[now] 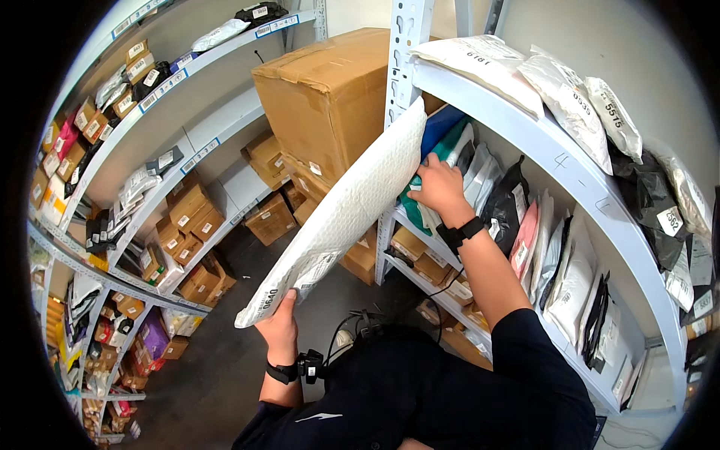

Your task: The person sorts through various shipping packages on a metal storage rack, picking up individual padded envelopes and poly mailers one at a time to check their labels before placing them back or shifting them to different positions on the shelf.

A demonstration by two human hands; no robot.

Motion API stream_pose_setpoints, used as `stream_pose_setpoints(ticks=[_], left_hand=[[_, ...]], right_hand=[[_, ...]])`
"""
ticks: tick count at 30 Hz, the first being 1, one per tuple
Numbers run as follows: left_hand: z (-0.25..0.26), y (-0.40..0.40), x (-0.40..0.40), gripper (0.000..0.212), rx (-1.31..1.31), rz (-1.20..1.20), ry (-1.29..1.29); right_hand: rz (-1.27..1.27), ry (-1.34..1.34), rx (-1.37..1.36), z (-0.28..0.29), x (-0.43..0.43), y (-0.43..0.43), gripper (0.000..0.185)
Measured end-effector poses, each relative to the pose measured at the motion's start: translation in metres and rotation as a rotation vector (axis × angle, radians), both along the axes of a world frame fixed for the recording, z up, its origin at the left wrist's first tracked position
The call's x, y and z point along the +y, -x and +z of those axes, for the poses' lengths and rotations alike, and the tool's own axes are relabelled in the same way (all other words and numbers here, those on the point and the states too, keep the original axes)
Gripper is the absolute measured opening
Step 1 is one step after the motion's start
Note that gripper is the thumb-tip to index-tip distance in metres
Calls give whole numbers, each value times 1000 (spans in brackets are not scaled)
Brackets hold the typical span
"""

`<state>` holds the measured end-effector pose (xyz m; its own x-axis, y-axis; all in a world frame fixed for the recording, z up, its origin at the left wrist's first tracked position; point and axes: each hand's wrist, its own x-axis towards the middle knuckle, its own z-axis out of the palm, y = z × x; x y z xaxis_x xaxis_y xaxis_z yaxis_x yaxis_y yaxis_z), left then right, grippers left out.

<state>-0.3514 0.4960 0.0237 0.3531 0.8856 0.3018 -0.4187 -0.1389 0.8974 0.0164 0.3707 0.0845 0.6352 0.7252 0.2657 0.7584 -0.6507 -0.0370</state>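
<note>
My left hand (279, 324) grips the lower end of a long white padded mailer (360, 180), thumb on top near a printed label. The mailer slants up to the right, its far end by the shelf post. My right hand (441, 183) reaches into the right-hand shelf, its fingers on a green bag (450, 140) at the left end of a row of upright parcels. Whether those fingers grip the bag cannot be made out. Beside it stand grey-white poly mailers (484, 171) and a black plastic parcel (506, 205).
A large cardboard carton (332, 84) is stacked behind the perforated metal post (403, 62). White mailers (484, 64) lie on the upper right shelf (506, 107). Shelving with boxed parcels (194, 211) curves along the left, above a dark floor (225, 349).
</note>
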Motion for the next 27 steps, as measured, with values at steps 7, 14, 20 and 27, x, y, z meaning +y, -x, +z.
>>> stream_pose_setpoints(ticks=[7,14,20,27], left_hand=[[-10,-1,-9,38,82,6,-60],[-10,-4,-23,37,225,4,-272],[9,-18,-40,34,177,49,-633],[13,-44,-57,27,133,39,-709]], right_hand=[[13,4,42,-5,-6,-10,38],[-59,-14,9,0,-20,-2,32],[-66,-92,35,3,-42,-1,31],[-86,-98,28,6,-64,-3,31]])
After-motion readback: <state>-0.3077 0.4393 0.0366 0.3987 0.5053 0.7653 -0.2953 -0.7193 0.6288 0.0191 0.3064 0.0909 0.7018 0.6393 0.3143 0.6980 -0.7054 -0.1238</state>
